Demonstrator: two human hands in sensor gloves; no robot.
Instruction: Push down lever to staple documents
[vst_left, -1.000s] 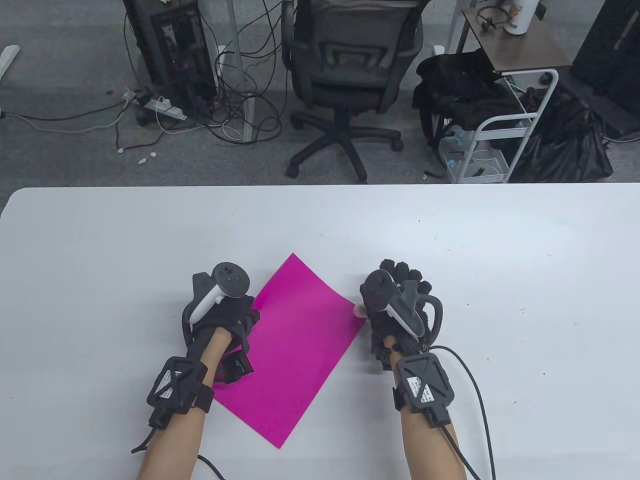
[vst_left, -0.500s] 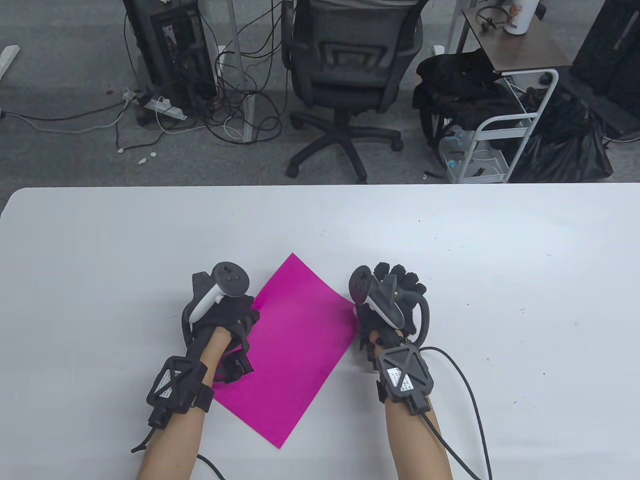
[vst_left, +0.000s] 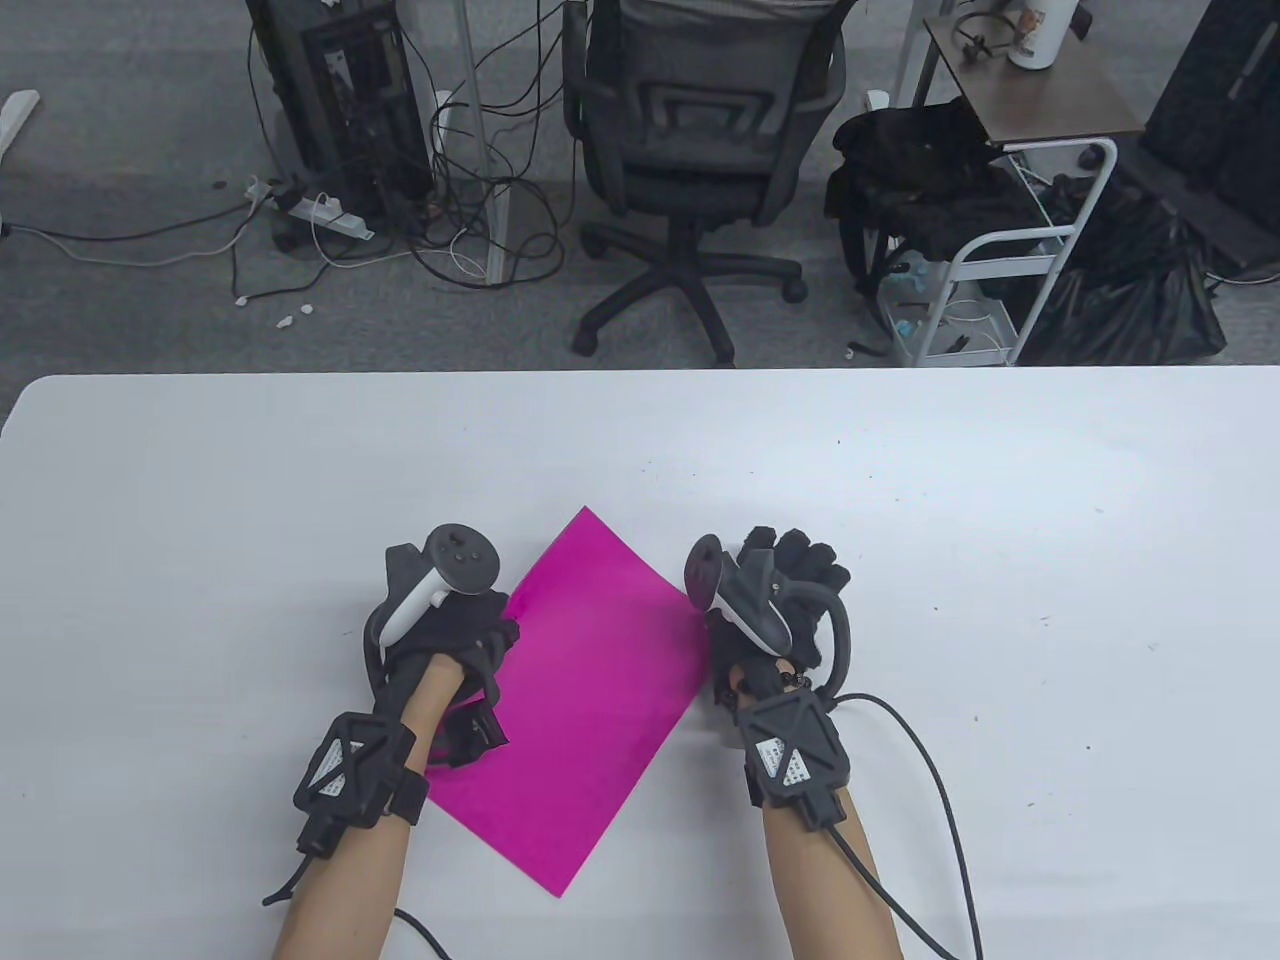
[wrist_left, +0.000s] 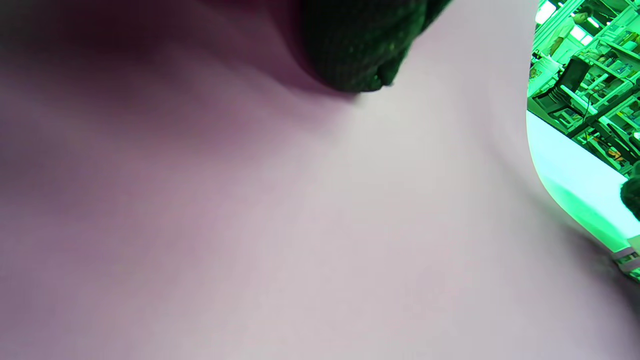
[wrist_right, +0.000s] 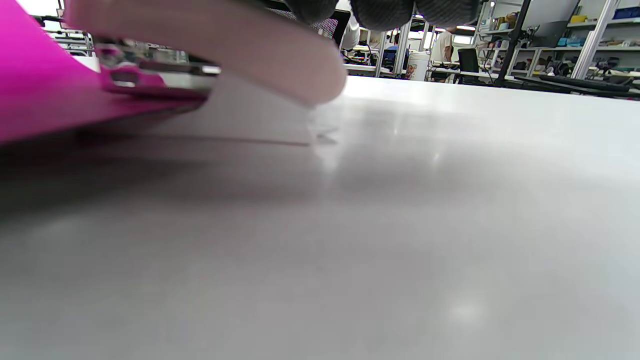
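Observation:
A magenta sheet of paper (vst_left: 590, 700) lies at an angle on the white table (vst_left: 1000, 500). My left hand (vst_left: 450, 640) rests on the paper's left edge; in the left wrist view a gloved fingertip (wrist_left: 350, 50) presses on the sheet (wrist_left: 300, 225). My right hand (vst_left: 785, 585) covers the paper's right corner and hides the stapler in the table view. In the right wrist view the pale pink stapler (wrist_right: 215, 45) sits low on the table, with the paper's corner (wrist_right: 40, 100) in its mouth, and my fingers (wrist_right: 380, 10) lie over its top.
An office chair (vst_left: 690, 130) and a white cart (vst_left: 1010, 280) stand beyond the table's far edge. My right glove's cable (vst_left: 930, 780) trails over the table toward the near edge.
My right hand has shifted left and rolled over the stapler, so the pink tip seen earlier at the paper's corner is now covered. The left hand and paper have not moved.

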